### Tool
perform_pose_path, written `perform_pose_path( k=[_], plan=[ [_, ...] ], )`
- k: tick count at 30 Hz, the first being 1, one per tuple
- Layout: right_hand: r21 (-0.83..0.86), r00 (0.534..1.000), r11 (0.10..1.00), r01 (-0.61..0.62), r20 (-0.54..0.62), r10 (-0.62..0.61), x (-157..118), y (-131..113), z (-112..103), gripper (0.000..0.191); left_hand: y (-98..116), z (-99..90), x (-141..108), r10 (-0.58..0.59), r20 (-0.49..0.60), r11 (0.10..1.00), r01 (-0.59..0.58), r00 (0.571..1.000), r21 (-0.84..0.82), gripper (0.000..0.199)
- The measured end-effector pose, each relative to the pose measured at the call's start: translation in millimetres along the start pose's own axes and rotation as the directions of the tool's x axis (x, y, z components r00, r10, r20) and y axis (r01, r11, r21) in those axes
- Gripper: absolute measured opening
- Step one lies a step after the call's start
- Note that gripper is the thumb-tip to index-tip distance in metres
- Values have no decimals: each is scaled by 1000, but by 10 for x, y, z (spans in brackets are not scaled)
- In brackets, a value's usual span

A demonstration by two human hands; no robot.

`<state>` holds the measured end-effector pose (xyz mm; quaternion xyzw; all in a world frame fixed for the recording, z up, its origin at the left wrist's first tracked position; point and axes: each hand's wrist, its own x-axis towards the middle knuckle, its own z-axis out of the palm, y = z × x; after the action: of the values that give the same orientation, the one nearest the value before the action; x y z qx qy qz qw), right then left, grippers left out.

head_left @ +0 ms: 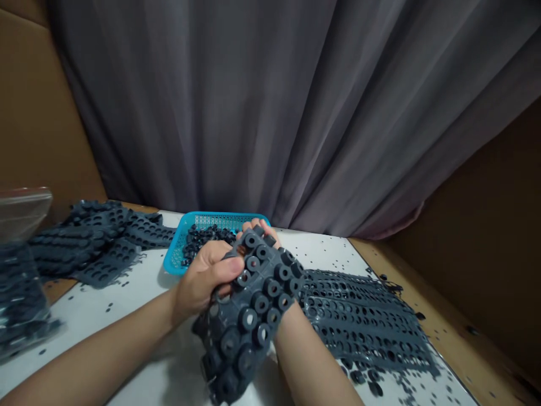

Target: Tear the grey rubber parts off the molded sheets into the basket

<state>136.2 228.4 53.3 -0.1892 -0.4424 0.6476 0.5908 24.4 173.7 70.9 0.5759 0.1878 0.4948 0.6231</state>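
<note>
Left hand (203,279) and right hand (257,226), fingers closed, grip one rubber sheet (249,316), long axis slanting left toward the table's (105,321) near edge!

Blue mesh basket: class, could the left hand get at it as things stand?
Probably yes: the left hand lies beside the blue mesh basket, nothing between them, though it grips the dark rubber sheet.

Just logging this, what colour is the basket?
The basket is bright turquoise, shown best in the head view.
</note>
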Motion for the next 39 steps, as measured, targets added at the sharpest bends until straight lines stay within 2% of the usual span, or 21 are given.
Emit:
perform_pose_path(
  k=[2,4,8,10,12,14,16,19,21,23,26,29,32,35,37,39],
  plan=[
    [-41,997,996,73,6,-73,13,-107,-108,34,2,-61,23,77,90,984,-90,993,153,53],
    [-122,992,985,124,-4,-125,-8,-280,-244,24,24,-143,44,94,142,936,-136,985,325,50],
    [-207,975,958,200,-51,-215,-75,-637,-471,12,120,-212,58,-14,77,806,-35,997,591,43],
    [-214,973,956,201,-69,-220,-101,-713,-491,9,164,-186,58,-22,65,721,-30,998,693,40],
    [-235,985,961,145,-62,-164,-127,-707,-433,9,191,-147,58,-11,84,643,-57,996,763,38],
    [-338,995,937,84,-15,-95,-168,-665,-318,11,201,-117,58,-17,111,581,-80,994,810,32],
    [-561,997,824,79,64,-52,-230,-638,-178,15,203,-104,56,-46,130,519,-88,990,850,24],
    [-856,985,491,163,171,-28,-345,-674,-1,16,208,-108,50,-65,137,467,-91,988,880,20],
    [-921,978,332,201,209,-13,-409,-727,57,20,219,-116,42,-51,146,463,-106,988,880,21],
    [-937,971,273,220,236,28,-446,-769,65,24,236,-127,31,-45,156,461,-119,987,879,20],
    [-924,952,300,237,282,119,-454,-786,24,27,259,-152,16,-60,173,470,-126,983,874,16],
    [-898,924,374,231,324,205,-437,-760,-17,31,271,-189,7,-55,174,535,-118,983,837,12],
    [-872,909,426,242,357,214,-422,-729,-24,35,272,-216,5,-53,135,626,-72,989,777,8],
    [-843,909,485,234,366,199,-414,-679,-4,42,252,-211,15,-143,108,687,20,984,726,15],
    [-790,912,584,187,360,194,-407,-607,11,44,216,-187,32,-216,101,739,95,971,667,25],
    [-668,921,737,103,344,183,-385,-494,12,46,156,-147,49,-239,89,838,159,967,522,34]
  ],
)
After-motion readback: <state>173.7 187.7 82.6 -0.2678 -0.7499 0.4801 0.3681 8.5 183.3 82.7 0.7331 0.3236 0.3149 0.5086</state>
